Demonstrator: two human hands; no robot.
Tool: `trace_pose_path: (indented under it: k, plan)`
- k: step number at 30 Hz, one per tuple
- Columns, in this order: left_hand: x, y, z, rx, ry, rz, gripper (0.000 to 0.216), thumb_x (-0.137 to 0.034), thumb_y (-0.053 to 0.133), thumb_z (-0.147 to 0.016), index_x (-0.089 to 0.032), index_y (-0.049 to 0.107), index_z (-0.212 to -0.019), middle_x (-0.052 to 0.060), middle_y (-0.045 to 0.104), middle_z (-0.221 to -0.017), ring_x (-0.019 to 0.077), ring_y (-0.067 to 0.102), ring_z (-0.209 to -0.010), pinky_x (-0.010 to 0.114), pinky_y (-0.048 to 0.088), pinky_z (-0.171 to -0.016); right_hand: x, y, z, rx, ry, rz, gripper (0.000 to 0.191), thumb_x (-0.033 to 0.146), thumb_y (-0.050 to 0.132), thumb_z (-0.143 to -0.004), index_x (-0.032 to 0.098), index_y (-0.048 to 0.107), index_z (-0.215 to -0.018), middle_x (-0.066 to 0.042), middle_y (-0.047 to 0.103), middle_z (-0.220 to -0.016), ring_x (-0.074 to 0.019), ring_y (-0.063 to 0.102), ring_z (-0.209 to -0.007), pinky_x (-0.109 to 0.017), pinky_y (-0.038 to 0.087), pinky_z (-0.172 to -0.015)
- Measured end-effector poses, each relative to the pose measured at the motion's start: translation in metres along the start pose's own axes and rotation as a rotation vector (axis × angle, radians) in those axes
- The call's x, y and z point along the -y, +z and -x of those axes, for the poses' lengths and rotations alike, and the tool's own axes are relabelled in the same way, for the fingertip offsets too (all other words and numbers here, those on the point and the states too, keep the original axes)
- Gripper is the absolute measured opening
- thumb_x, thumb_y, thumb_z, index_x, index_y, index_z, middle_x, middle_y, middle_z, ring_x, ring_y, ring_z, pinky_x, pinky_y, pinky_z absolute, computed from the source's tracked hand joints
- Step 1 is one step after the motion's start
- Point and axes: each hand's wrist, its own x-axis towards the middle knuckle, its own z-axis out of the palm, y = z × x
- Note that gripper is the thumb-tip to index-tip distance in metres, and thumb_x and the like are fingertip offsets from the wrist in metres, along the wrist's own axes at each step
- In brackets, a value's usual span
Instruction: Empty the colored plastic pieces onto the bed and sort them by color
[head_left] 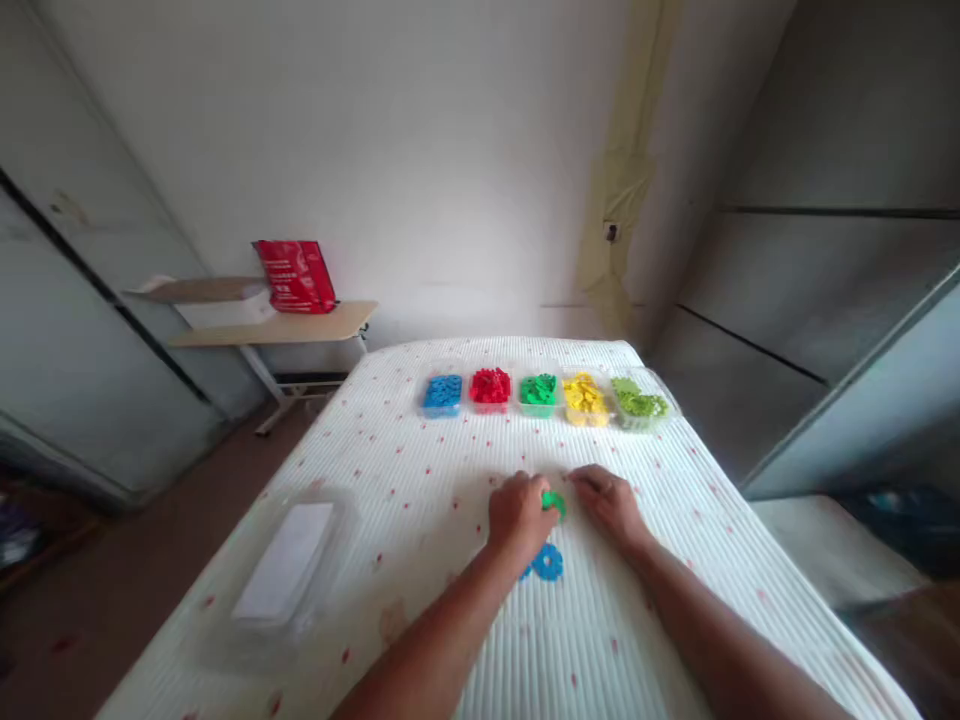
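Note:
My left hand (519, 516) rests on the white dotted table cover (420, 500), its fingers curled round a small green plastic piece (555, 503). Just to its right lies my right hand (611, 503), fingers bent and close to the same green piece; whether it touches it I cannot tell. A blue gear-like piece (547, 563) sits flat on the cover under my left wrist. At the far edge stands a row of clear trays with sorted pieces: blue (442, 393), red (490, 387), green (538, 391), yellow (584, 397) and light green (638, 402).
A clear lidded box with a white sheet inside (289, 570) lies at the near left of the table. Beyond the table's left corner stands a low wooden side table (277, 326) with a red bag (296, 275) on it. Grey panels line both sides.

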Motion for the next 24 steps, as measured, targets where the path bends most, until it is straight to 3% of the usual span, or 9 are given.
trace_pose_path:
  k: [3,6,8,11,14,18,21,24]
  plan:
    - [0.001,0.001,-0.001,-0.017,-0.008,0.082,0.010,-0.022,0.061,-0.070,-0.023,0.063,-0.079,0.000,0.060,-0.082,0.0153,0.056,-0.080,0.025,0.039,-0.070,0.000,-0.001,0.000,-0.005,-0.001,-0.014,0.029,0.031,0.043,-0.073,0.018,0.067,-0.081,-0.006,0.069,-0.083,-0.0195,0.063,-0.079,-0.032,0.047,-0.076]
    - [0.005,-0.002,-0.008,0.000,-0.109,0.399,0.003,-0.017,0.063,-0.065,-0.020,0.063,-0.067,-0.001,0.059,-0.069,0.0133,0.056,-0.071,0.023,0.039,-0.066,0.000,0.000,0.000,-0.016,-0.003,-0.028,0.027,0.031,0.043,-0.072,0.019,0.067,-0.079,-0.005,0.070,-0.082,-0.0196,0.063,-0.079,-0.032,0.048,-0.075]
    - [0.008,-0.007,-0.019,0.020,-0.179,0.626,0.006,-0.016,0.066,-0.060,-0.018,0.061,-0.059,-0.003,0.056,-0.058,0.0116,0.053,-0.061,0.022,0.038,-0.059,0.000,0.001,-0.001,-0.027,-0.001,-0.029,0.026,0.030,0.044,-0.072,0.020,0.067,-0.078,-0.004,0.070,-0.081,-0.0196,0.063,-0.078,-0.032,0.048,-0.075]
    - [0.007,-0.022,-0.051,0.011,-0.194,0.790,0.010,-0.015,0.070,-0.056,-0.015,0.060,-0.057,-0.004,0.054,-0.050,0.0088,0.050,-0.049,0.020,0.037,-0.050,-0.001,0.003,-0.001,-0.038,0.004,-0.032,0.026,0.028,0.044,-0.072,0.020,0.067,-0.078,-0.004,0.069,-0.082,-0.0194,0.063,-0.078,-0.031,0.048,-0.075]
    - [-0.001,-0.041,-0.096,-0.039,-0.203,0.949,0.014,-0.023,0.069,-0.064,-0.013,0.063,-0.072,-0.005,0.052,-0.048,0.0072,0.049,-0.042,0.019,0.039,-0.046,-0.004,0.004,0.000,-0.033,0.006,-0.041,0.025,0.027,0.044,-0.073,0.020,0.067,-0.080,-0.004,0.069,-0.084,-0.0192,0.063,-0.080,-0.032,0.048,-0.076]
    - [-0.010,-0.049,-0.140,-0.137,-0.230,1.107,0.034,-0.023,0.067,-0.070,-0.008,0.060,-0.101,0.000,0.061,-0.062,0.0074,0.057,-0.047,0.020,0.047,-0.052,-0.005,0.003,-0.001,-0.035,0.002,-0.032,0.024,0.026,0.043,-0.074,0.020,0.066,-0.079,-0.005,0.069,-0.083,-0.0191,0.063,-0.079,-0.032,0.049,-0.076]
    - [-0.004,-0.040,-0.135,-0.185,-0.246,1.128,0.030,-0.018,0.061,-0.072,-0.008,0.059,-0.101,0.002,0.062,-0.066,0.0084,0.059,-0.047,0.021,0.049,-0.051,-0.006,0.003,-0.001,-0.023,-0.010,-0.023,0.023,0.025,0.044,-0.075,0.020,0.066,-0.080,-0.004,0.069,-0.083,-0.0187,0.063,-0.078,-0.032,0.049,-0.075]
    - [0.014,-0.030,-0.103,-0.229,-0.226,1.090,0.018,-0.018,0.056,-0.071,-0.011,0.063,-0.087,0.000,0.061,-0.061,0.0095,0.060,-0.048,0.020,0.048,-0.050,-0.005,0.003,0.001,-0.011,-0.044,-0.009,0.023,0.025,0.043,-0.078,0.020,0.065,-0.081,-0.005,0.068,-0.085,-0.0185,0.063,-0.081,-0.031,0.049,-0.076]
